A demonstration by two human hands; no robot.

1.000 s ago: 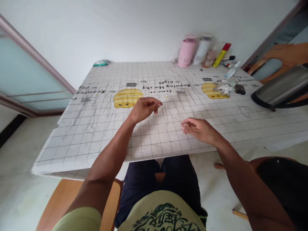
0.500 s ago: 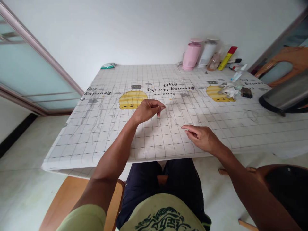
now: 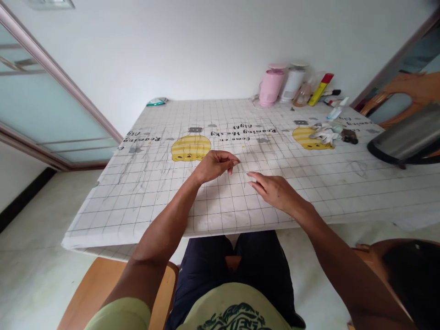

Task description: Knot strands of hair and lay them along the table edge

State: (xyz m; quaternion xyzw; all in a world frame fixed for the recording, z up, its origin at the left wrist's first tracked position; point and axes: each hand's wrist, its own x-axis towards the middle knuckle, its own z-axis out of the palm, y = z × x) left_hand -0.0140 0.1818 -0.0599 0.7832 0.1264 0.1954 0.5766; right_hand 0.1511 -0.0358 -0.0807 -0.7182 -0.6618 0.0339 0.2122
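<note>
Above the white checked tablecloth (image 3: 220, 206), my left hand (image 3: 219, 166) has its thumb and forefinger pinched together; whatever may be between the fingertips is too small to make out. My right hand (image 3: 275, 190) hovers just to the right and a little nearer to me, its thumb and forefinger apart with nothing visible between them. The fingertips of the two hands are close but not touching. Thin dark strands (image 3: 167, 151) lie spread over the cloth beyond and left of my left hand.
A pink cylinder (image 3: 271, 87), a white cylinder (image 3: 293, 84) and a yellow tube with a red cap (image 3: 321, 90) stand by the wall. Crumpled tissue (image 3: 326, 133) and a metal kettle (image 3: 409, 135) are at the right. A green packet (image 3: 157, 101) lies far left.
My right hand has moved left, toward my left hand, and its thumb and forefinger have spread. My left hand remains pinched. The view has tilted slightly upward.
</note>
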